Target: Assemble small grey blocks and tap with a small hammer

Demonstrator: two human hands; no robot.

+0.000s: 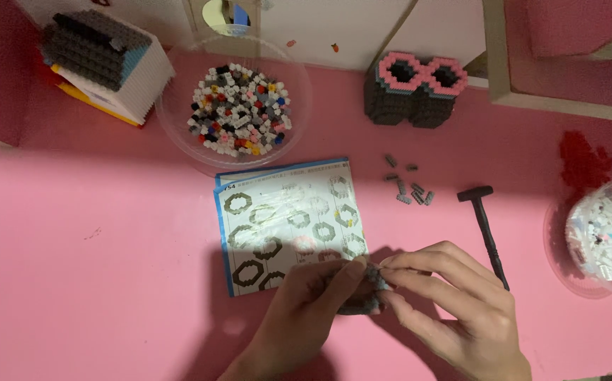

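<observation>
A: How many hands are seen, and what is held?

B: Two hands are seen at the lower centre of the frame. A small grey brick piece [368, 291] is pinched between them: the left hand [306, 310] is closed on it from the left, and the right hand [454, 300] is pressed to it from the right with thumb and forefinger. The piece is largely hidden by the fingers.

A: What is counted around them?

B: One instruction sheet [288, 222] is laid at the centre, its lower right corner overlapped by the hands. Two clear bowls of small bricks are found: one bowl [179, 116] at upper centre-left, a second bowl [559, 247] at the right edge. One black hammer [488, 229] is laid just right of the right hand. A few loose grey bricks [410, 189] are scattered right of centre, above the hands. Two built models are placed at the top: a grey-and-white one [101, 63] at upper left, and a black one with pink rings [412, 88] at upper right. Everything is set on a pink table [94, 282].
</observation>
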